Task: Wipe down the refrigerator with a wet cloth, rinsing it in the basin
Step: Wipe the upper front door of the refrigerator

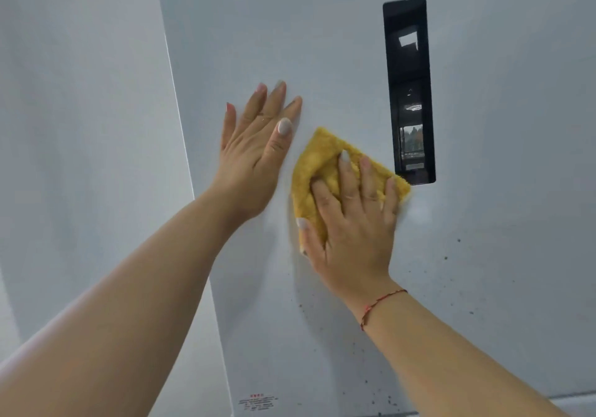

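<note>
- The fridge [338, 45] fills most of the frame; its white door runs from the top centre down to the lower right.
- The left hand [254, 155] lies flat on the door, a little left of the centre of the frame. The fingers are straight and close together, pointing up, and the palm touches the surface. It holds nothing.
- The right hand [351, 219] is at the centre of the frame, just below and right of the left one. It presses the cloth [317, 158] against the door, with the fingers spread over it and slightly bent into the fabric.
- The cloth is yellow and crumpled. It shows above and left of the right hand, one corner pointing up and another to the right.
- The two hands are near each other but do not touch.
- A thin red bracelet [379, 305] is around the right wrist.
- A black panel [409, 90], tall and narrow, sits in the door at the upper right. The right corner of the cloth is just beside its lower end.
- Small dark specks [446, 258] are scattered on the door in the lower right part of the frame.
- A small label [258, 402] with red and dark print is at the bottom centre.
- A pale wall [80, 126] takes the left side of the frame.
</note>
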### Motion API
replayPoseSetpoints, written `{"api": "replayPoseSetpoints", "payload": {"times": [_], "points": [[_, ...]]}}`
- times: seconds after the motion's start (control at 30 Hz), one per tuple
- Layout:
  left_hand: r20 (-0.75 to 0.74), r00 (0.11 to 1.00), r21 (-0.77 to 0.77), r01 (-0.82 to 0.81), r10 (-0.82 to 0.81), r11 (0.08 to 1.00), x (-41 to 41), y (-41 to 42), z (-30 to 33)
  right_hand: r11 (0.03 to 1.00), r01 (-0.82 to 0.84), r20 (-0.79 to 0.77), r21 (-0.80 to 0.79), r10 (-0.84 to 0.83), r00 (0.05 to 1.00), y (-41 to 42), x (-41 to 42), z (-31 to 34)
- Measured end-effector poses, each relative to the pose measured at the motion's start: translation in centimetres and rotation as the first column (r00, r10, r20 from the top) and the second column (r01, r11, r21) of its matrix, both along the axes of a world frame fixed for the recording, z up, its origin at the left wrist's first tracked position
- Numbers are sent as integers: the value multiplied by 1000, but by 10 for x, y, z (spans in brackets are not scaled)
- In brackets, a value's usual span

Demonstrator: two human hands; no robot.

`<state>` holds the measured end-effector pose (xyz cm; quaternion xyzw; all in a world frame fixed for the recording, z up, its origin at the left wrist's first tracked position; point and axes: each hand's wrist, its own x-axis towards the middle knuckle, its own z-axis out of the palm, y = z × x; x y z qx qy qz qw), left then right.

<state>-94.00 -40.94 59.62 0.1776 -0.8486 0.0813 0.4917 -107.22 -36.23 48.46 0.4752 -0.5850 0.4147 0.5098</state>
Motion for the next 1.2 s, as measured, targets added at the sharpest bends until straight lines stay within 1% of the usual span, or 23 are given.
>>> {"api": "replayPoseSetpoints", "payload": {"times": [0.17,0.23,0.3,0.37,0.43,0.5,0.6,0.7,0.8,0.87,0.97,1.07,1.13,1.2], "points": [[-48,997,2,66,-66,998,1,-3,-2,993,-70,-144,98,84,986,-24,51,-28],[-59,995,-7,84,-84,996,1,-3,-2,986,-91,-220,140,121,968,-28,54,-40],[-54,996,-33,71,-73,997,1,-2,-3,980,-91,-327,177,146,934,-28,50,-50],[-28,1000,-90,9,-11,996,0,-2,-5,977,-85,-401,197,160,902,-26,40,-54],[-2,996,-175,-93,94,980,-1,-6,-8,979,-67,-433,192,145,890,-21,28,-53],[1,977,-271,-204,212,941,-3,-11,-12,985,-48,-426,167,116,897,-12,12,-52],[-37,961,-319,-272,275,908,-6,-17,-14,994,-12,-382,105,52,923,6,-21,-50],[-52,950,-335,-307,308,891,-7,-18,-15,997,53,-272,61,-35,962,26,-59,-42],[-63,944,-350,-325,324,878,-9,-19,-16,991,100,-57,94,-95,994,49,-96,-34],[-63,932,-361,-355,357,862,-10,-20,-17,988,110,107,111,-121,987,63,-119,-30],[-56,917,-373,-385,394,844,-13,-20,-18,991,120,345,66,-135,929,82,-147,-31],[-36,916,-382,-383,400,841,-13,-20,-17,990,107,567,-92,-37,823,89,-155,-50],[-25,923,-384,-363,383,849,-11,-18,-17,970,136,675,-204,39,737,83,-146,-65],[-12,945,-369,-307,326,877,-8,-16,-18,944,177,741,-277,93,664,73,-129,-76]]}}
